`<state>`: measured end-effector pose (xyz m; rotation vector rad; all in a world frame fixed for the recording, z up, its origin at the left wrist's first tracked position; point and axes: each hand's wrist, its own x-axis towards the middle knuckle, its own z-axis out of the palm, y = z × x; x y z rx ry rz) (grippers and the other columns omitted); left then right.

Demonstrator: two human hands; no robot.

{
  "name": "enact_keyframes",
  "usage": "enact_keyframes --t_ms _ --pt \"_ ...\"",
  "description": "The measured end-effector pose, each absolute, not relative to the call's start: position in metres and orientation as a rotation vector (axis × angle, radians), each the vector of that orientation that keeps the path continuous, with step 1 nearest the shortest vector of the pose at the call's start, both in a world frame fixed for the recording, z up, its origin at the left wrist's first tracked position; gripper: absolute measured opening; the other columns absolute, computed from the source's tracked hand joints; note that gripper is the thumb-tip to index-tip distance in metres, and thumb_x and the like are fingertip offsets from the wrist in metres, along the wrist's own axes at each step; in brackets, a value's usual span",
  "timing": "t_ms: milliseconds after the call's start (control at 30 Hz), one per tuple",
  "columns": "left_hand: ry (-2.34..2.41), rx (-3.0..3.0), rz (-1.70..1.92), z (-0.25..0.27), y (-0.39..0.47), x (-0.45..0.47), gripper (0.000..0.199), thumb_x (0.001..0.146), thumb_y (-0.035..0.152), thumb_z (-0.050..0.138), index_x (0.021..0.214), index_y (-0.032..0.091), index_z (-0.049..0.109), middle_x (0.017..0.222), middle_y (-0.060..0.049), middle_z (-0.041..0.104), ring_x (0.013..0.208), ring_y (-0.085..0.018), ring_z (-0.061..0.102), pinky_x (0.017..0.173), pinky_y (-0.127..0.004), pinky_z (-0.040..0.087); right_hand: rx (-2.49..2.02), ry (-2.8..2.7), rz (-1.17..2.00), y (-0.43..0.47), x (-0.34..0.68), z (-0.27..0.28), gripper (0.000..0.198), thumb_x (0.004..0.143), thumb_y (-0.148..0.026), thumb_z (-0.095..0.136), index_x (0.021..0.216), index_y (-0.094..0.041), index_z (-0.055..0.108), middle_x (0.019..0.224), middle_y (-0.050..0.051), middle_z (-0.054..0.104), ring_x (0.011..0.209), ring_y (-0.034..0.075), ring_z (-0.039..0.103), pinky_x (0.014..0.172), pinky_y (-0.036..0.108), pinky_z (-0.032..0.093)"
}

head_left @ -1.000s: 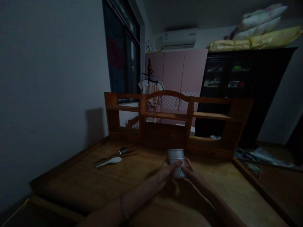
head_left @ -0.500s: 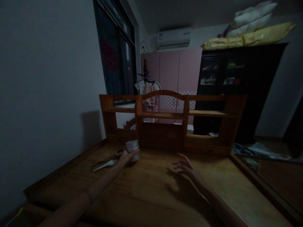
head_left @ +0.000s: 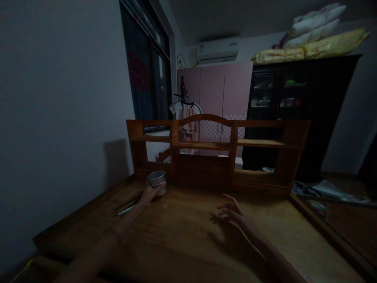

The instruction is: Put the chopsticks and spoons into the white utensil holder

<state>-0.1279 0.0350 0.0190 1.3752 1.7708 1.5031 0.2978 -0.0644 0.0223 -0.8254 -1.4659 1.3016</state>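
Observation:
My left hand [head_left: 150,192] is wrapped round a grey metal-looking cup [head_left: 157,179] near the back left of the wooden desk [head_left: 176,236]. The cup stands roughly upright with its open top showing; I cannot tell whether its base touches the desk. Several long thin utensils [head_left: 128,207], one of them white, lie to the left of the cup, partly hidden by my left hand and forearm. Over the right half of the desk my right hand [head_left: 231,210] hovers with its fingers apart and nothing in them, casting a shadow on the wood.
A wooden shelf unit [head_left: 203,146] runs along the desk's back edge. A white wall [head_left: 73,118] borders the left side. Beyond the desk stand a pink wardrobe [head_left: 213,90], a dark cabinet [head_left: 321,102] and clothes on a rack [head_left: 188,118]. Plastic bags [head_left: 332,191] lie at the right.
My left hand has moved the cup a little to the left, toward the utensils, and its opening shows more. My right hand has stayed nearly in place.

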Motion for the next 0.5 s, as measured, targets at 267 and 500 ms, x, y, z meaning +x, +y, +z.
enact_keyframes --t_ms 267,500 --pt "1.754 1.515 1.508 0.002 0.040 -0.108 0.091 0.060 0.053 0.079 0.131 0.019 0.032 0.128 -0.017 0.055 0.116 -0.029 0.056 0.097 -0.040 0.043 -0.855 -1.463 1.337 -0.062 0.295 0.015 0.060 0.079 -0.044 0.064 0.134 -0.033 0.043 0.104 0.005 0.065 0.085 0.025 0.065 0.079 0.044 0.050" --pt "1.699 1.641 1.476 -0.007 0.045 -0.100 0.095 0.060 0.053 0.078 0.133 0.018 0.029 0.123 -0.016 0.059 0.110 -0.027 0.060 0.096 -0.040 0.045 -0.794 -1.502 1.318 -0.058 0.299 0.008 0.057 0.084 -0.040 0.060 0.136 -0.032 0.042 0.103 0.007 0.066 0.087 0.025 0.066 0.081 0.046 0.049"
